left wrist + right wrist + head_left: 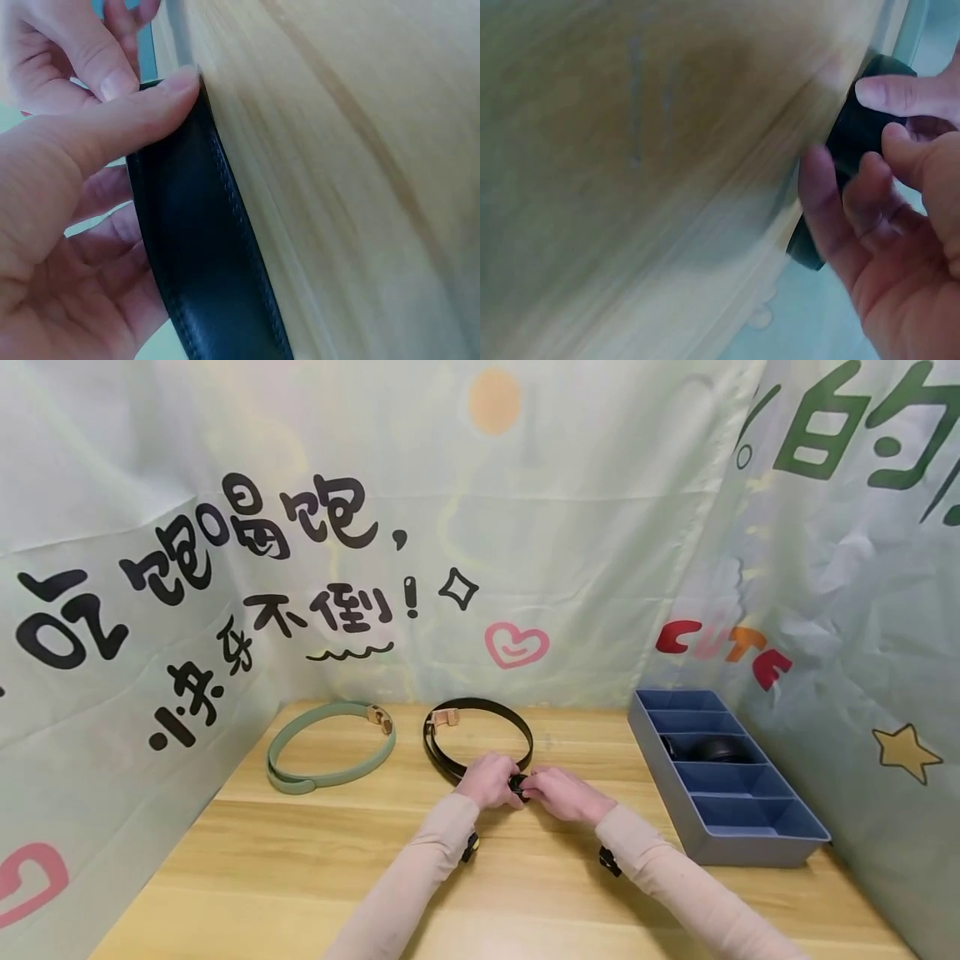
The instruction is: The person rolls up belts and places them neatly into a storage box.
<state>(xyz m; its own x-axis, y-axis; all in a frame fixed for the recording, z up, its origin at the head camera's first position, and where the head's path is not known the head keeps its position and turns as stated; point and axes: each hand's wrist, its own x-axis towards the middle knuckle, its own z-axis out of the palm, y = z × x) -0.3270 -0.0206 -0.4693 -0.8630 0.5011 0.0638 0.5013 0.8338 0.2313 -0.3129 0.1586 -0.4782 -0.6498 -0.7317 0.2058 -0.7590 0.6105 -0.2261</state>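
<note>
A black belt (483, 702) forms a loop standing on edge on the wooden table, with a rose-gold buckle (446, 717) at its far left. My left hand (491, 781) grips the strap at the loop's near side. In the left wrist view its thumb presses on the stitched black leather (202, 247), with fingers behind. Close beside it, my right hand (564, 794) pinches the same dark strap. The right wrist view shows the right fingers (819, 187) curled about the black strap (859, 139), the left thumb pressing just above them.
A green belt (302, 786) with a gold-coloured buckle lies looped to the left. On the right stands a grey-blue divided tray (757, 853); a black coiled item (722, 749) lies in its middle compartment. Printed cloth walls (585, 568) enclose the back and sides.
</note>
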